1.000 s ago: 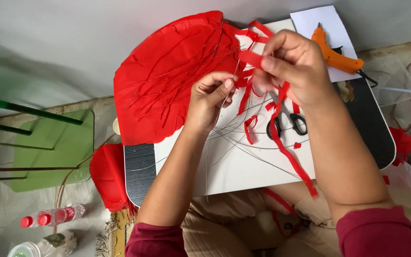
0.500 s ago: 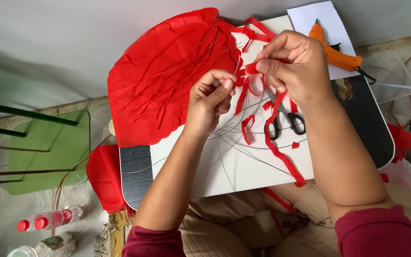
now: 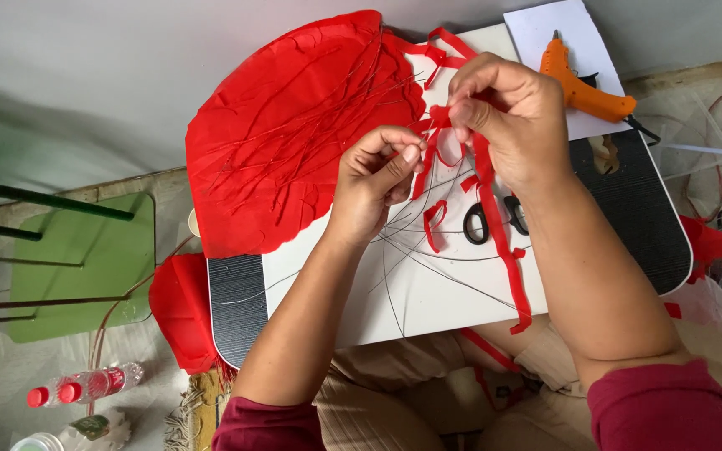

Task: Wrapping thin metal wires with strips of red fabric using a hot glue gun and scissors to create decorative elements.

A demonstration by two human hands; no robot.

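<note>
My right hand (image 3: 507, 113) pinches a long red paper strip (image 3: 499, 242) that hangs down across a white sheet (image 3: 428, 292) on a small dark lap table (image 3: 236, 292). My left hand (image 3: 373, 179) pinches a thin metal wire (image 3: 415, 167) just beside the strip; the fingertips of both hands nearly meet. Several loose wires (image 3: 428, 259) lie on the sheet under my hands. A large round red paper piece (image 3: 294, 125) with wires on it covers the table's far left.
Black-handled scissors (image 3: 495, 219) lie on the sheet under my right wrist. An orange glue gun (image 3: 582, 83) rests on white paper at the far right. A green board (image 3: 85, 267) and small red-capped bottles (image 3: 77, 388) are on the floor at left.
Both hands stay together on the strip and wire, with the fingers shifting slightly. The camera view has drifted a little; the strip hangs a bit differently.
</note>
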